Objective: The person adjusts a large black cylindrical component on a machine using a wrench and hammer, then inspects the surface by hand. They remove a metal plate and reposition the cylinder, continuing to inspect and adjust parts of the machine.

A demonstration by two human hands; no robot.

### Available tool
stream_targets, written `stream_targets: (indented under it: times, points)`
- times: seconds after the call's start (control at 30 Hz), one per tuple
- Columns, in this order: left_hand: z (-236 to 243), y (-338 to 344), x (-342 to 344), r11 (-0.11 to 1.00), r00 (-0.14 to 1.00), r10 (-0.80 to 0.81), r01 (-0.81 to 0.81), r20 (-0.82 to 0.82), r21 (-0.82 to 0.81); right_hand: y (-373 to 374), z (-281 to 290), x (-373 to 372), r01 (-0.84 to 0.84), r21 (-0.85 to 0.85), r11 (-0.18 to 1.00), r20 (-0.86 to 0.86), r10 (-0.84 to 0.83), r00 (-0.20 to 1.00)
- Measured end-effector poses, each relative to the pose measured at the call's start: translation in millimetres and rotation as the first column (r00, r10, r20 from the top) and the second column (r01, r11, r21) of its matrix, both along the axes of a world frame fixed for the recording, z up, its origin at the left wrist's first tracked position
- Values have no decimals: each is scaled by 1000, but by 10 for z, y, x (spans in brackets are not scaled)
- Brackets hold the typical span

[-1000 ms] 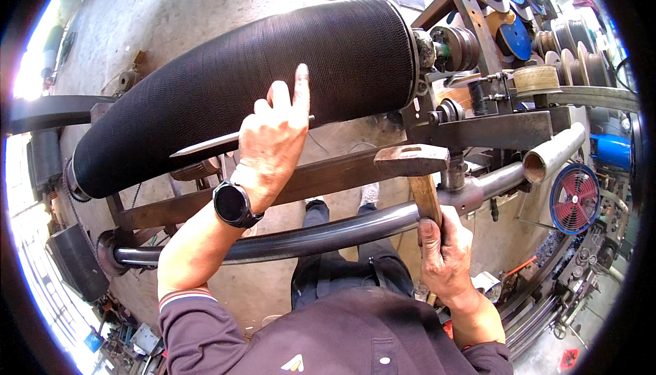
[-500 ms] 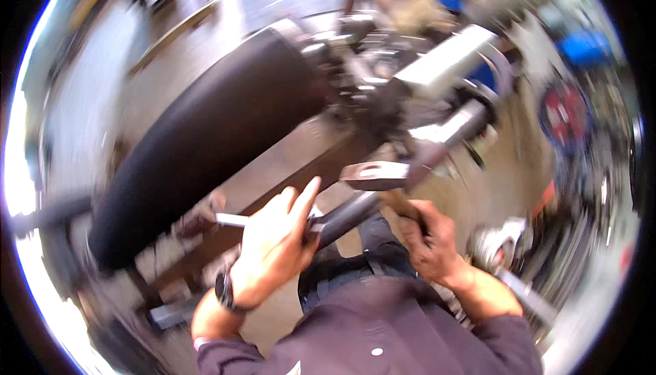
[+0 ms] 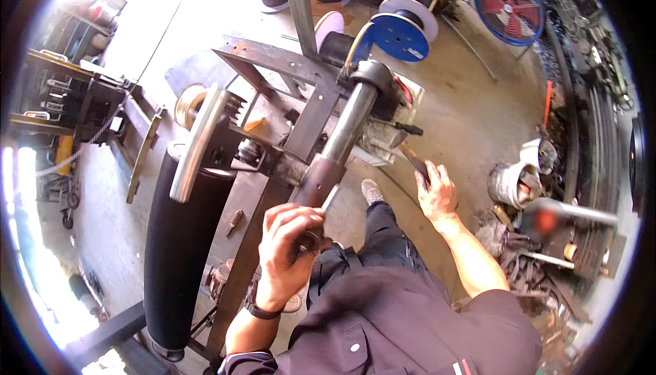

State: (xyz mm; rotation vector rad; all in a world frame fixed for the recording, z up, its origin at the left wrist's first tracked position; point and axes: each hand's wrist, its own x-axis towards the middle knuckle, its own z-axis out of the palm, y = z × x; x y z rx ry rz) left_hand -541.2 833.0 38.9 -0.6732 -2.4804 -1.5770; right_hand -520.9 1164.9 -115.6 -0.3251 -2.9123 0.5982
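"Left hand point(image 3: 290, 248) moved: over the black roller point(image 3: 179, 259) one second back, now at the near part of the steel pipe point(image 3: 350, 122). View's turned too."

"Hammer point(image 3: 412, 158)?"

"Shifted as well. Now out to the right of the pipe, right hand point(image 3: 437, 196) on its handle."

"Finger states, quick."

"Left: curled narrow around a slender pale rod point(image 3: 332, 199). Right: wrapped round the hammer's handle. Hammer head's hard to make out against the clutter."

"Rod, exact place?"

"Sticks out of the left fist, beside the near part of the pipe. Can't tell if it touches."

"Rest?"

"Roller's left of the pipe. Short pale tube point(image 3: 198, 146) also left, crossing the roller's far end. Blue spool point(image 3: 401, 35) beyond the pipe's far end. Fan point(image 3: 509, 7), blue rim, red blades, is far right beyond the pipe. White bucket point(image 3: 514, 182) well to the pipe's right, on the floor point(image 3: 471, 115)."
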Motion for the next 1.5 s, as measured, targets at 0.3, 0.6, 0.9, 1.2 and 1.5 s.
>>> stream_targets:
  times: [0.3, 0.6, 0.9, 1.2, 1.5]
  points:
    - [-1131, 545, -1697, 915, 925, 333, -364, 185, 174, 430, -1012, -728, -301, -67, 951, 132, 308, 942]
    - [-1736, 635, -2161, 857, 874, 333, -437, 354, 272, 552, -1366, -994, -349, -105, 931, 84, 358, 930]
    - [-1810, 667, -2445, 839, 866, 327, -450, 379, 305, 528, -1408, -1108, -393, -137, 909, 237, 416, 878]
    - [-1843, 616, -2553, 781, 837, 288, -487, 466, 391, 378, -1594, -1059, -343, -100, 934, 159, 355, 921]
    - [-1800, 519, -2283, 817, 842, 270, -457, 467, 352, 432, -1616, -1096, -397, -55, 916, 171, 400, 900]
